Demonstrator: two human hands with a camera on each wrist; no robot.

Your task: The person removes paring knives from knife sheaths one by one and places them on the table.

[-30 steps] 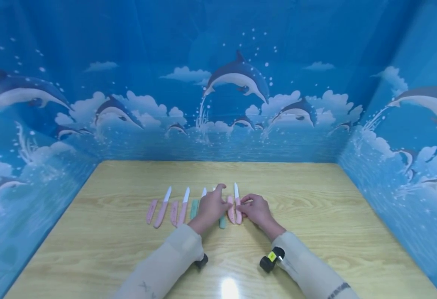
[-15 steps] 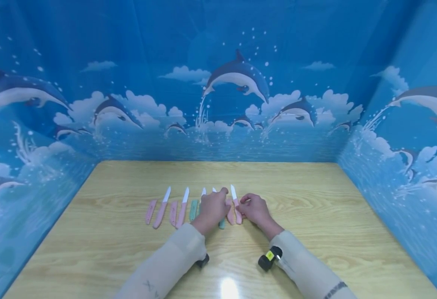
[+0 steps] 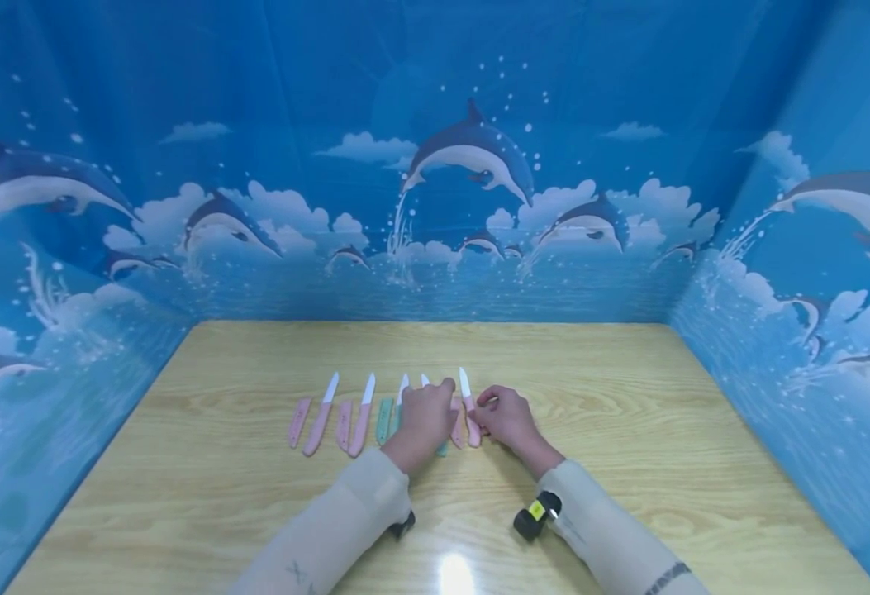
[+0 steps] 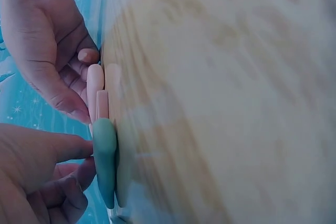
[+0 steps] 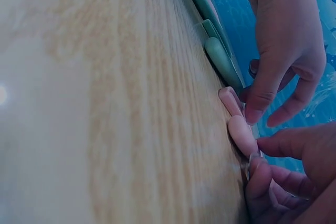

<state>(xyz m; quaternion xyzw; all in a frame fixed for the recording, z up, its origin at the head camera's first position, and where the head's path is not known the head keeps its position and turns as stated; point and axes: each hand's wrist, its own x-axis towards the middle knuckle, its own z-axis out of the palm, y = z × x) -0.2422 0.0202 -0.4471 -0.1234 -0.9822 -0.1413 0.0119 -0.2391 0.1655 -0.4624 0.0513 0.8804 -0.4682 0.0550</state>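
Several paring knives with white blades lie in a row with separate sheaths. My right hand (image 3: pixel 509 417) pinches the handle of the rightmost pink paring knife (image 3: pixel 466 388) between thumb and a finger, and the blade points away from me. Just left of it lies a pink sheath (image 3: pixel 457 434). Over that sheath is my left hand (image 3: pixel 423 417), its thumb at the sheath's edge and its index finger held apart in the right wrist view. A green handle (image 4: pixel 105 150) stands close to my left fingers in the left wrist view. My left hand hides part of the green pieces.
Farther left lie a green sheath (image 3: pixel 384 420), a pink knife (image 3: pixel 363 421), a pink sheath (image 3: pixel 344 424), another pink knife (image 3: pixel 319 421) and a pink sheath (image 3: pixel 299 421). The wooden table (image 3: pixel 606 372) meets a blue dolphin-print curtain (image 3: pixel 316 281) at the back and sides.
The rightmost knife has turned slightly, its tip swinging left. The pink sheath beside it has shifted slightly left. My left index finger has come down a little; my right hand stays on the handle.
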